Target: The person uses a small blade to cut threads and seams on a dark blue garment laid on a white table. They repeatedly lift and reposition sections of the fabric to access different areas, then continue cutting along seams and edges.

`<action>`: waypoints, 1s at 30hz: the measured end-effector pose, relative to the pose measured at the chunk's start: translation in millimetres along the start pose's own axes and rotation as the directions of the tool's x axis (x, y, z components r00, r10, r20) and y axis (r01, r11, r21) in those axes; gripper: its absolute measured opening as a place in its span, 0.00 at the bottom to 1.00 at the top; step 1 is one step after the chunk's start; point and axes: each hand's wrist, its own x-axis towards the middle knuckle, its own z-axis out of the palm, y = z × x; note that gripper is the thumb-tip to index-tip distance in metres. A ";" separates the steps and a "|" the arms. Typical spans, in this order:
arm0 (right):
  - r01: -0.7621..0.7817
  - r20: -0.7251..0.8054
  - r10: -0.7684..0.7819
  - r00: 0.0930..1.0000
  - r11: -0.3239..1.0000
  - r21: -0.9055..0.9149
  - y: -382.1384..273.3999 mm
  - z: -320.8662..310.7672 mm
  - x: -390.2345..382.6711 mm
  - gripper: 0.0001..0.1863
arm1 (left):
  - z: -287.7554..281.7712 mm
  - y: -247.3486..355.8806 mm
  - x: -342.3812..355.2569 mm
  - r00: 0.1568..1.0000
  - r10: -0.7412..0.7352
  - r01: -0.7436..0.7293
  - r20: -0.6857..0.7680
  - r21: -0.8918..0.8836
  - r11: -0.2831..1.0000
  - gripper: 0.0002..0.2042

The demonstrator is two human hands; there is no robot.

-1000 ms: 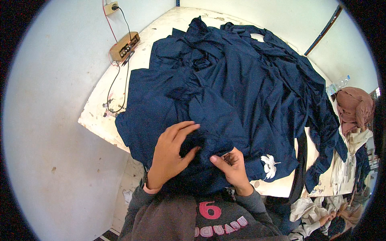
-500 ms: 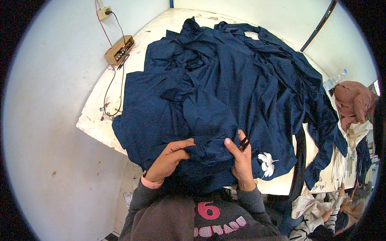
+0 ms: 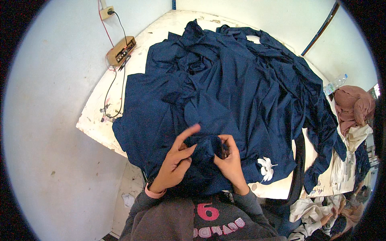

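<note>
I see the right hand (image 3: 232, 164) pinching navy cloth (image 3: 225, 102); just left of that, the left hand (image 3: 173, 166) has fingers apart.

Head-worn fisheye, looking down from close above; wearer's chest (image 3: 169, 219) at lower centre, table (image 3: 94, 107) across mid-frame, edges bowed.
</note>
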 end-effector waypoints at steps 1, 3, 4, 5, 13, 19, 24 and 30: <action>0.002 -0.023 -0.004 1.000 0.998 -0.062 -16.4 -1.9 1.1 0.26 | -0.9 -2.2 -0.8 1.000 0.011 -0.011 0.013 0.049 0.999 0.21; 0.004 -0.057 -0.011 0.998 0.991 -0.133 -41.6 -8.5 2.8 0.27 | -1.4 -2.2 -1.1 0.999 0.044 -0.044 0.005 0.161 0.986 0.19; 0.033 -0.059 -0.042 0.997 0.990 -0.139 -49.6 -12.1 2.1 0.27 | -2.0 2.0 -1.8 0.998 0.067 -0.061 -0.019 0.230 0.971 0.18; 0.063 -0.060 -0.072 0.996 0.987 -0.145 -56.6 -15.7 1.5 0.26 | -2.6 4.9 -2.2 0.995 0.092 -0.075 -0.042 0.298 0.952 0.16; 0.321 0.077 -0.319 0.945 0.850 -0.419 -98.0 -21.3 -1.5 0.12 | -6.1 -1.7 -3.2 0.966 0.258 -0.196 -0.007 0.632 0.750 0.14; 0.444 0.134 -0.444 0.886 0.729 -0.521 -99.6 -16.5 -0.2 0.10 | -5.3 -5.7 -3.3 0.951 0.307 -0.242 0.027 0.685 0.688 0.14; 0.435 0.138 -0.449 0.883 0.671 -0.600 -100.9 -14.6 -1.9 0.10 | -4.7 -7.4 -3.5 0.948 0.315 -0.250 0.037 0.700 0.669 0.14; 0.439 0.149 -0.453 0.879 0.646 -0.624 -100.8 -13.7 -1.6 0.10 | -4.8 -9.8 -3.7 0.941 0.336 -0.255 0.048 0.753 0.607 0.14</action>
